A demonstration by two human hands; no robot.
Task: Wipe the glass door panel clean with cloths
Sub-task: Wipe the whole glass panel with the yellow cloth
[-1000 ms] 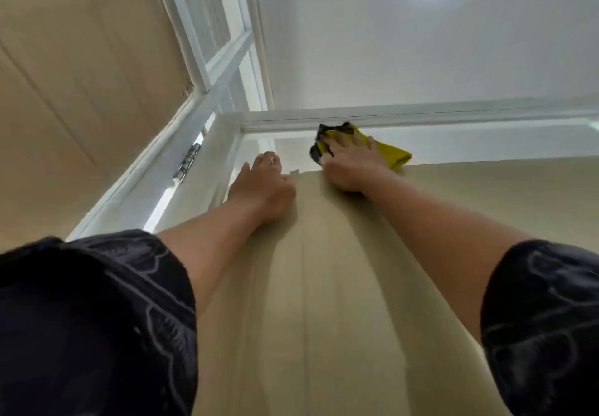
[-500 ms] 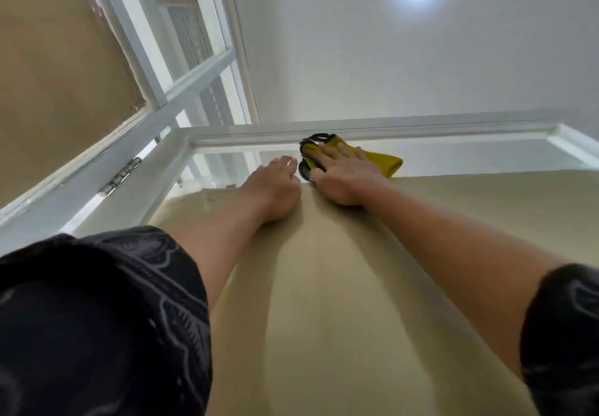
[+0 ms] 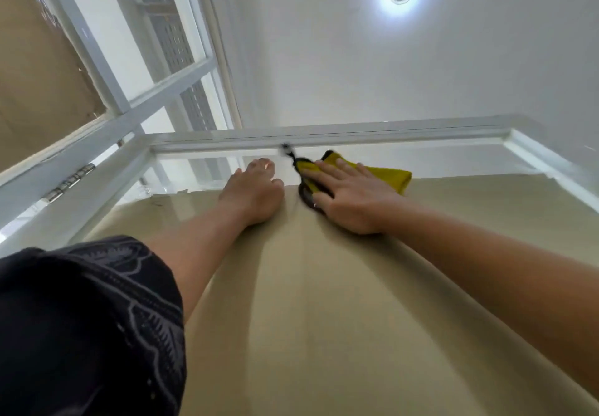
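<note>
Wiping step, top of glass panel (image 3: 453,162). Right hand (image 3: 350,198) fingers straight, pressing yellow cloth (image 3: 389,177); left hand (image 3: 252,195) flat, empty, beside. Next: sweep cloth sideways.

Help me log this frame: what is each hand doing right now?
Left hand: open, resting flat on the door panel, holding nothing.
Right hand: open, straight fingers pressing the yellow cloth against the panel.

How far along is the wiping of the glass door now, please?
Done: hard to judge; the lower glass panel shows no clear smears. In hand: the right hand presses the yellow cloth flat near the top of the panel, just under the white frame; the left hand rests bare beside it. Left: probably the top strip toward both corners.
</note>
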